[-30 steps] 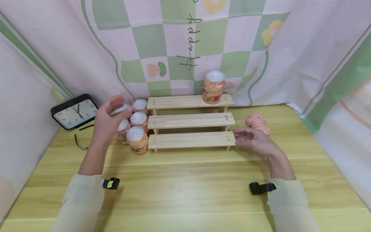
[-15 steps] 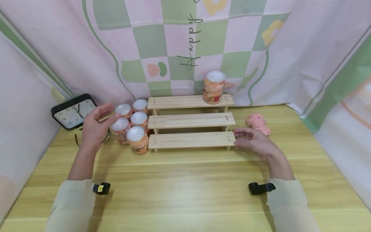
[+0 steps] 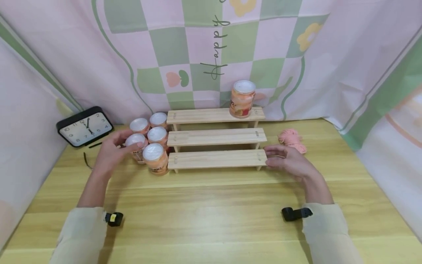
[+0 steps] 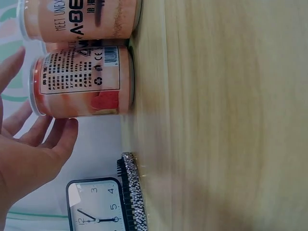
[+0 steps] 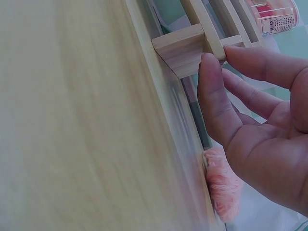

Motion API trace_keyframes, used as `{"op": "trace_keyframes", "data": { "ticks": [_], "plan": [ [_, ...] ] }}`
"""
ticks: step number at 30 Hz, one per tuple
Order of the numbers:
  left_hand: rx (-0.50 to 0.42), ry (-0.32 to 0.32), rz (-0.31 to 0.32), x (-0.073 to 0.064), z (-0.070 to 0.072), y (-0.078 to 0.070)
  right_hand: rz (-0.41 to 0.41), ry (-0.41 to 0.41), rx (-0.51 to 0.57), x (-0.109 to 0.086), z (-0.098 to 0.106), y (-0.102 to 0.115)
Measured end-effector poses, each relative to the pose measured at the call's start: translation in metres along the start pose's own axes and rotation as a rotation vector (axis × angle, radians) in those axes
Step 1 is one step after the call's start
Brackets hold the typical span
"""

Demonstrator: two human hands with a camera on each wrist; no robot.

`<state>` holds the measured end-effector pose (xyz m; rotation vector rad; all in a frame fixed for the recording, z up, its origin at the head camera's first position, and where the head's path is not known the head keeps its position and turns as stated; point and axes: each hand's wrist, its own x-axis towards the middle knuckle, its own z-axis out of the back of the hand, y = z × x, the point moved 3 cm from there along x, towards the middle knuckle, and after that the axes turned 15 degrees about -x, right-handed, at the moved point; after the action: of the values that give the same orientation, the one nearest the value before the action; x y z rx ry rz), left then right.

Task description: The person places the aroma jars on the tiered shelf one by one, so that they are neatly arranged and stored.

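My left hand (image 3: 112, 150) is at the front-left orange can (image 3: 136, 143) in the head view. In the left wrist view its fingertips (image 4: 71, 126) touch the side of that can (image 4: 82, 82), while the thumb stands apart above the lid end. The can is upright among several similar silver-lidded cans (image 3: 155, 156). My right hand (image 3: 290, 161) is at the right end of a three-step wooden shelf (image 3: 217, 159). Its thumb and index finger pinch the lowest board's end (image 5: 214, 48) in the right wrist view. One can (image 3: 242, 101) stands on the top step, toward the right.
A black-framed clock (image 3: 85, 126) leans at the back left. Beside it lies a glittering strip with black teeth (image 4: 132, 192). Pink yarn (image 3: 292, 140) lies right of the shelf. A patterned curtain (image 3: 171, 44) hangs behind the wooden table (image 3: 211, 220).
My left hand first moved left, away from over the cans, then came down to the front-left can. My right hand has stayed at the shelf's end. The cans have not moved.
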<state>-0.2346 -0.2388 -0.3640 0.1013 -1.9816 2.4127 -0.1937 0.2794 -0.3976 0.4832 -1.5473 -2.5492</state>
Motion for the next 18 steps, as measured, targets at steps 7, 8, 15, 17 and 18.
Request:
{"op": "trace_keyframes", "data": {
  "ticks": [7, 8, 15, 17, 18],
  "plan": [
    [-0.026, 0.069, 0.020, 0.0000, -0.0041, 0.0058, -0.001, 0.001, 0.015, -0.0034, 0.0011, 0.0013],
    [-0.025, 0.077, 0.021, -0.0001, -0.0037, 0.0062, -0.002, 0.002, 0.015, -0.0033, 0.0009, 0.0014],
    [-0.023, 0.079, 0.011, 0.0003, -0.0020, 0.0081, -0.007, -0.005, -0.004, -0.0009, 0.0002, 0.0003],
    [-0.018, 0.064, 0.012, 0.0001, -0.0015, 0.0080, -0.010, -0.006, -0.006, -0.0002, -0.0003, -0.0004],
    [-0.017, 0.057, 0.017, -0.0001, -0.0013, 0.0079, -0.009, -0.005, -0.005, 0.0002, -0.0007, -0.0006]
  ]
}}
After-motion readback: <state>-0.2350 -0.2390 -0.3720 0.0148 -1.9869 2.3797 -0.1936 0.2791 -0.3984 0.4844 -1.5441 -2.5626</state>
